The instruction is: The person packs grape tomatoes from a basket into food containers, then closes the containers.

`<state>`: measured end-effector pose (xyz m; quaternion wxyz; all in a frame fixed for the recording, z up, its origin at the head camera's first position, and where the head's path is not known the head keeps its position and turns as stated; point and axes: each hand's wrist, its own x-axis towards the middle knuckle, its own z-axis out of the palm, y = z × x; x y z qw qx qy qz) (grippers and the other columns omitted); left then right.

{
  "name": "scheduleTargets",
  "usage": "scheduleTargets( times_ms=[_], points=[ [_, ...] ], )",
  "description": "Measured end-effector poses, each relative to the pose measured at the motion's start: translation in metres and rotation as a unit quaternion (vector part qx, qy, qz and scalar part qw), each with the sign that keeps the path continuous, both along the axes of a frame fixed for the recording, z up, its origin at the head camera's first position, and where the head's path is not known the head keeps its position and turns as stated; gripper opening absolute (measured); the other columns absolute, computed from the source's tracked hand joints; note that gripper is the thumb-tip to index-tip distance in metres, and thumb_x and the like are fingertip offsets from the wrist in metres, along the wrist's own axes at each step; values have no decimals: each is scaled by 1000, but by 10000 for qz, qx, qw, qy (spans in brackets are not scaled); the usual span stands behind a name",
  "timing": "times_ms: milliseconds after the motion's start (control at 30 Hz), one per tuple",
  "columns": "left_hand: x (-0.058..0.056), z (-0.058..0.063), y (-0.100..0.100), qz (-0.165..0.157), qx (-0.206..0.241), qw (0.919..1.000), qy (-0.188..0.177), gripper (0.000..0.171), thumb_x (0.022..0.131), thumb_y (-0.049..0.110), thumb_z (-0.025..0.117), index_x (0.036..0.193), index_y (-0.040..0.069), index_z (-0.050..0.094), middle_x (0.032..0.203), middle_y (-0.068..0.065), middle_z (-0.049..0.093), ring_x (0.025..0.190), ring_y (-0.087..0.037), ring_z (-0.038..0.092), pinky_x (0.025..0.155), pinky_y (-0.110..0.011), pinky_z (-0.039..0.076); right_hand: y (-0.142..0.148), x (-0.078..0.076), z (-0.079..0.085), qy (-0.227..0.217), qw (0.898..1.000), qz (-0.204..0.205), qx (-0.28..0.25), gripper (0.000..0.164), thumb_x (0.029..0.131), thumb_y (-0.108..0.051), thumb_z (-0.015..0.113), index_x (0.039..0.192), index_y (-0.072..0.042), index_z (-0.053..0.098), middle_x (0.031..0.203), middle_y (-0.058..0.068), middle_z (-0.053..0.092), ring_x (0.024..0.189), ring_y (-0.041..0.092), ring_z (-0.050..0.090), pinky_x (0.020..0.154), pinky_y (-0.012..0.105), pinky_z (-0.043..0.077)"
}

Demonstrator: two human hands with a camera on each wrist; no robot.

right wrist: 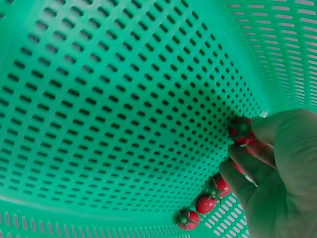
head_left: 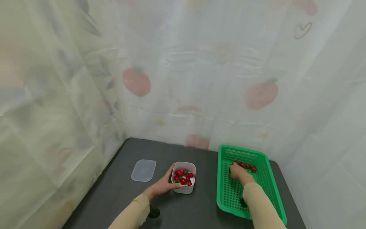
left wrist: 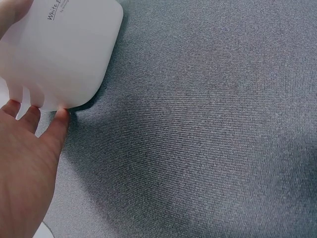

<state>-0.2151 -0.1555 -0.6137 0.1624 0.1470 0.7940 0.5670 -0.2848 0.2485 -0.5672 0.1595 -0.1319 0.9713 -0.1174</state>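
A white plastic container [head_left: 185, 190] without its lid stands on the dark tabletop, with several red cherry tomatoes [head_left: 183, 181] inside. My left hand [head_left: 163, 185] holds it from the left, thumb along the near side and fingers against the far-left wall. In the left wrist view, fingertips [left wrist: 60, 116] press on the container's side. Over in the green basket [head_left: 219, 178], my right hand [head_left: 240, 173] pinches a cherry tomato [right wrist: 241, 130] between thumb and fingers. Several more cherry tomatoes [right wrist: 205, 204] lie in a row along the basket's end, beside that hand.
A translucent lid [head_left: 144, 170] lies flat to the left of the container. The basket stands at the table's right side, its perforated walls rising around my right hand. Behind the table [head_left: 200, 210] hangs a pale printed curtain [head_left: 194, 79], with another down the left side.
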Motion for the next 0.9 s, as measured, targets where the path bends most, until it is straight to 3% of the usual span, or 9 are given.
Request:
scheduleTargets(
  times_ms=[167, 300, 500, 667, 800, 900],
  points=[
    [-1, -1, 0, -94, -30, 9999, 120, 110, 93, 32, 77, 165, 15, -5, 165, -23, 13, 146, -47, 22, 113, -63, 28, 9, 6, 2, 254, 9989, 226, -308, 17, 102, 0, 55, 113, 5, 68, 115, 23, 65, 97, 34, 64, 83, 51, 52],
    [-2, 0, 0, -37, 7, 10000, 51, 111, 92, 32, 78, 165, 16, -4, 165, -23, 14, 146, -48, 22, 113, -66, 25, 13, 10, 7, 240, 9977, 397, -490, 18, 98, 7, 55, 106, 2, 71, 105, 15, 68, 89, 26, 61, 80, 48, 51],
    [-2, 3, -2, -14, 16, 10000, -19, 110, 92, 28, 78, 165, 15, -3, 165, -23, 13, 146, -47, 23, 113, -66, 26, 20, 12, 7, 149, 9973, 401, -589, 28, 92, 12, 59, 111, 0, 76, 109, 12, 72, 104, 34, 66, 89, 52, 53],
    [-2, 1, -3, 3, -4, 10000, 47, 109, 93, 30, 78, 165, 14, -2, 164, -24, 15, 145, -48, 25, 112, -65, 28, 24, 12, 5, 8, 9967, 309, -752, 39, 87, 16, 56, 118, 0, 74, 115, 12, 71, 115, 40, 62, 94, 55, 51],
    [-2, -1, -3, -35, -51, 9999, 139, 111, 92, 33, 78, 165, 13, -3, 163, -26, 15, 143, -51, 26, 111, -67, 29, 27, 11, 1, 103, 9971, 264, -710, 36, 89, 7, 65, 124, 0, 71, 120, 13, 69, 117, 40, 61, 95, 57, 49],
    [-2, 0, -4, 11, -13, 10000, 20, 112, 91, 33, 79, 166, 17, -3, 165, -22, 14, 145, -48, 25, 112, -66, 28, 29, 9, -1, 176, 9980, 192, -583, 38, 92, -9, 75, 128, 0, 68, 123, 14, 68, 115, 39, 62, 94, 56, 49]
  ],
)
